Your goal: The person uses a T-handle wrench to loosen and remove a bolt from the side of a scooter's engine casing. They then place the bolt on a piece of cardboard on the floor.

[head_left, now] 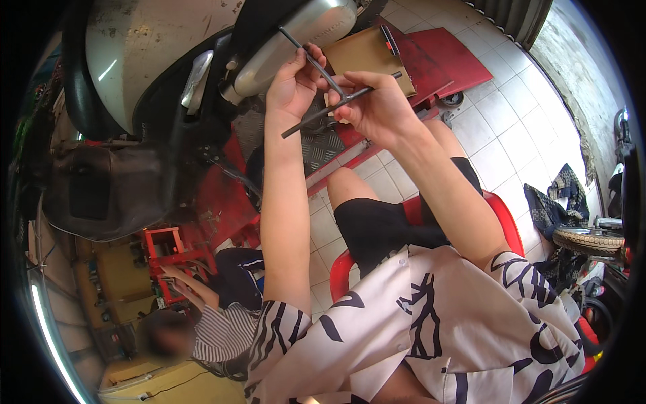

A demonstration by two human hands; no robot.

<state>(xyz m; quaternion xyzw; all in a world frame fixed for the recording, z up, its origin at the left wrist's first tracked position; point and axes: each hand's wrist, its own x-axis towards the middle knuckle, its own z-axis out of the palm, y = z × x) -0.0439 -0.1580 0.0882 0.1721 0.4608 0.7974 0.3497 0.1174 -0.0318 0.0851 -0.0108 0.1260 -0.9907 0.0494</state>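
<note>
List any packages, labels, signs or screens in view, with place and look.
Brown flat cardboard piece: lying on the red ramp, beyond the hands.
Yellowish boxes: lower left, beside the red stand; blurry.
No labels, signs or screens that I can make out.

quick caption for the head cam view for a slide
Both hands, left hand and right hand, grip a T-handle wrench beside a scooter's silver side cover, seated on a red chair.

Wrench (340,94) centre under fingers (350,84)
</note>
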